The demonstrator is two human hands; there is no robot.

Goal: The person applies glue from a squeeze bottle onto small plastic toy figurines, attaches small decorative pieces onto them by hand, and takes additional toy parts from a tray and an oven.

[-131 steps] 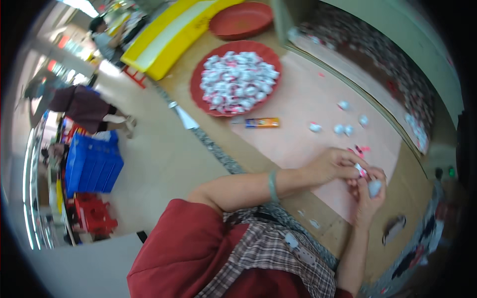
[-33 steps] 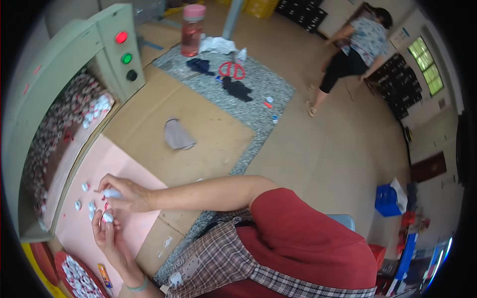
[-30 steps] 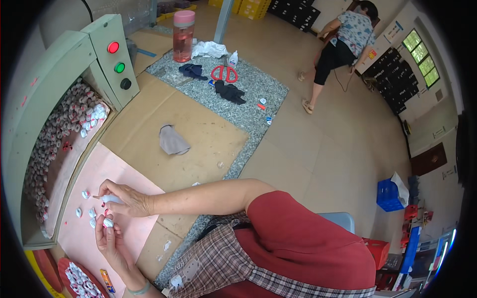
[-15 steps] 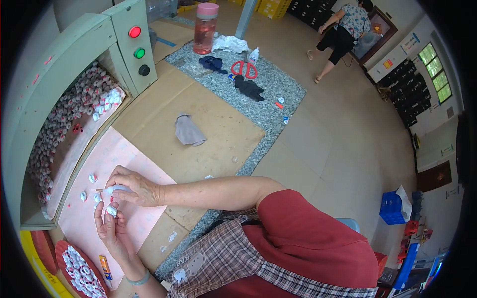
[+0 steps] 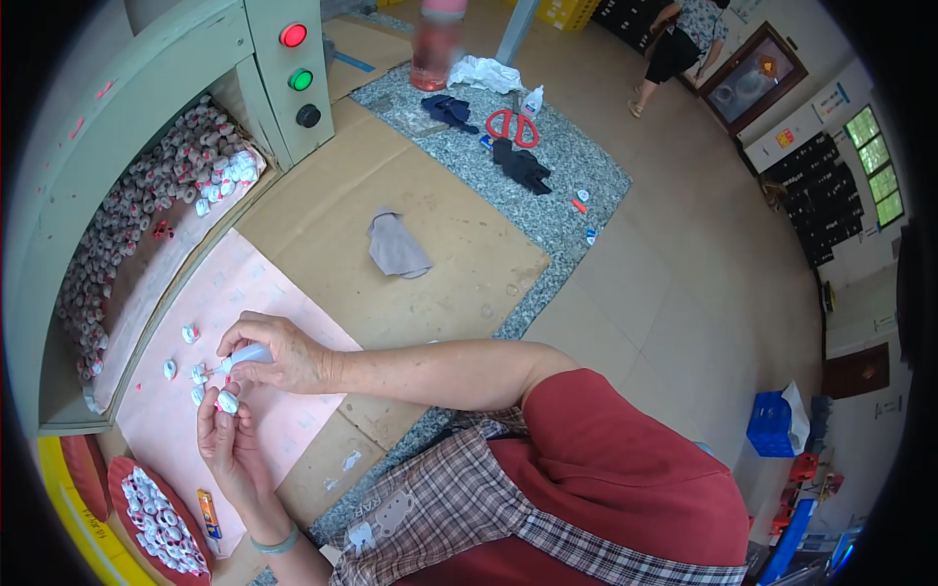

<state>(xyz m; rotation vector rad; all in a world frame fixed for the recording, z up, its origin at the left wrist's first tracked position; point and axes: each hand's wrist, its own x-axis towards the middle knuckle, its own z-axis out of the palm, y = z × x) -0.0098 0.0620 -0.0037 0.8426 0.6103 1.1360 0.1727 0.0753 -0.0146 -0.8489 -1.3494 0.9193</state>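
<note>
My right hand [image 5: 283, 354] is closed around a small translucent squeeze bottle [image 5: 252, 355] with a thin nozzle pointing left. Just below it, my left hand [image 5: 231, 451] pinches a small white rounded piece with pink-red marks [image 5: 227, 401] between thumb and fingers. Several similar loose pieces, such as one white piece [image 5: 190, 333], lie on the pink sheet [image 5: 283, 311] beside the hands. Nearer me, a red tray [image 5: 121, 479] holds many such pieces, with an orange-and-blue glue tube [image 5: 208, 514] next to it.
A green-grey machine housing [image 5: 186, 47] with buttons, filled with many pieces, stands left. A grey cloth [image 5: 398, 244] lies on cardboard. Farther off are red-handled scissors [image 5: 513, 128], a black glove-like cloth [image 5: 521, 166] and a pink drink bottle [image 5: 435, 49]. Another person [image 5: 684, 44] stands at the back.
The whole view has shifted a little, moving the scene rightward. The squeeze bottle has turned, and more of its body shows. The person at the back has moved farther away.
</note>
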